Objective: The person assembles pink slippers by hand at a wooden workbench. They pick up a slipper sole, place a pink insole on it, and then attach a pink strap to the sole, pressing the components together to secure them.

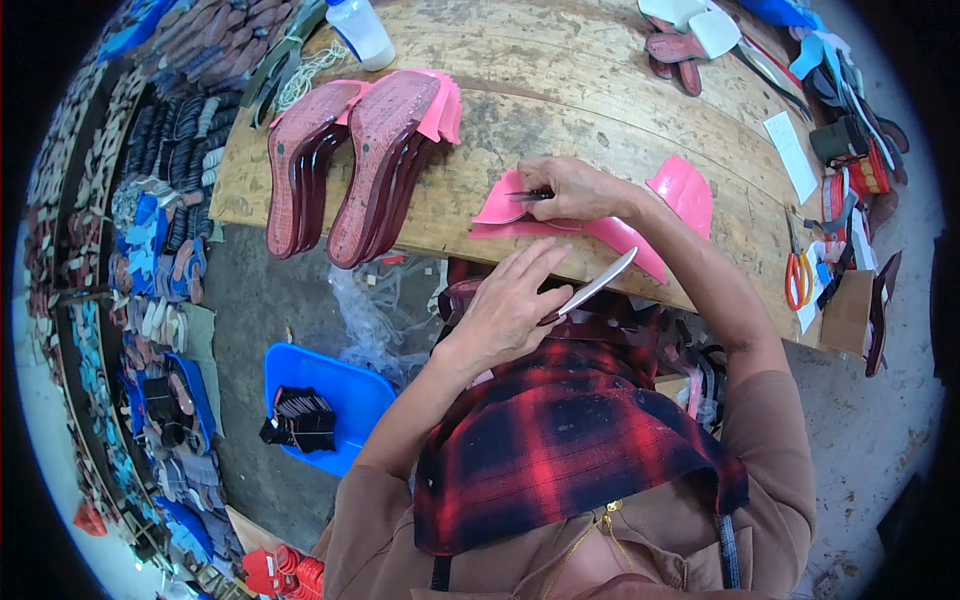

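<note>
My left hand (512,305) is at the table's front edge, its fingers extended along a shoe sole (600,280). The sole is tilted up, showing a pale face nearly edge-on, with its other end hidden by the hand. Over a pink shoe upper piece (497,203) my right hand (568,190) is closed, a thin dark tool (530,195) sticking out from the fingers. Its exact kind cannot be made out. Another pink upper piece (683,195) lies beyond my right forearm, and pink material (630,245) stretches along the edge beneath that arm.
Two stacks of dark red soles (375,165) overhang the table (560,90) at left, pink pieces behind them. A white bottle (361,35) stands at the back. Orange-handled scissors (798,280) lie right. A blue tub (350,400) is on the floor, beside crowded shoe shelves (100,250).
</note>
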The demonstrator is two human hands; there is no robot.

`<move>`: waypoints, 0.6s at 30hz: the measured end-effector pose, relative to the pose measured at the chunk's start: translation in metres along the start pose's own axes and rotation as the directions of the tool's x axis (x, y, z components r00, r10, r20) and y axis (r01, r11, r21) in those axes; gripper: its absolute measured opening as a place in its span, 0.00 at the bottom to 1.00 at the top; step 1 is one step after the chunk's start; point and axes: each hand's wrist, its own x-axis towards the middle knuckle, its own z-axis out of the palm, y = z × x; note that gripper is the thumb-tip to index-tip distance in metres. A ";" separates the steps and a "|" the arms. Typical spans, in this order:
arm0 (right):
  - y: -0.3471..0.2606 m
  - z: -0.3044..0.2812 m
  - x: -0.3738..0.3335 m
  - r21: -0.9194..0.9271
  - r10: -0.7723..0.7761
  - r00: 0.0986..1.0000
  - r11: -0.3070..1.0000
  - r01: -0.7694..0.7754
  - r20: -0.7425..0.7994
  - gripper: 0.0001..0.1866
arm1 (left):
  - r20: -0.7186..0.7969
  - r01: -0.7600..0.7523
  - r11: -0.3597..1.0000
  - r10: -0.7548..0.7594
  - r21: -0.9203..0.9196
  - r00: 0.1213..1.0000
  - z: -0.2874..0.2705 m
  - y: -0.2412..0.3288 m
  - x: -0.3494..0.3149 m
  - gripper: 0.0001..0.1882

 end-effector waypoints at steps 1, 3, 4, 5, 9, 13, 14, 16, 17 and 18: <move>0.001 -0.001 0.000 0.004 0.005 1.000 1.000 -0.005 0.006 0.13 | -0.006 -0.006 1.000 0.006 0.000 1.000 0.000 0.001 0.001 0.18; -0.001 -0.002 -0.002 0.015 0.017 1.000 1.000 -0.017 0.018 0.13 | -0.009 -0.005 1.000 0.005 -0.003 1.000 0.001 0.000 0.001 0.19; -0.002 -0.002 -0.002 0.024 0.028 0.999 0.999 -0.028 0.018 0.13 | -0.011 -0.003 1.000 0.003 -0.004 1.000 0.001 0.000 0.000 0.19; -0.002 -0.003 -0.002 0.035 0.041 0.999 0.999 -0.042 0.017 0.13 | -0.011 -0.001 1.000 0.001 -0.005 1.000 0.000 0.000 0.000 0.19; 0.001 -0.005 0.002 -0.020 0.001 1.000 1.000 -0.001 -0.028 0.14 | -0.042 0.004 1.000 -0.004 -0.007 0.999 -0.003 -0.001 -0.002 0.19; -0.020 0.007 -0.008 -0.296 -0.107 0.992 0.952 0.083 -0.065 0.26 | -0.056 -0.049 0.996 0.045 -0.077 0.997 -0.001 -0.005 -0.006 0.17; -0.024 0.006 -0.012 -0.355 -0.125 0.988 0.931 0.085 -0.093 0.29 | -0.010 -0.037 0.994 0.036 -0.098 0.999 0.000 -0.005 -0.007 0.18; -0.013 0.011 -0.017 -0.315 -0.140 0.983 0.944 0.097 -0.120 0.27 | 0.029 -0.033 0.999 0.034 -0.044 0.999 -0.002 -0.004 -0.005 0.19; -0.018 0.012 -0.017 -0.301 -0.093 0.992 0.951 0.064 -0.085 0.27 | 0.026 -0.016 0.999 0.017 -0.037 1.000 -0.002 -0.002 -0.008 0.19; -0.021 0.010 -0.016 -0.288 -0.043 0.998 0.957 0.027 -0.050 0.28 | 0.024 -0.001 0.999 0.002 -0.033 1.000 -0.002 -0.003 -0.009 0.19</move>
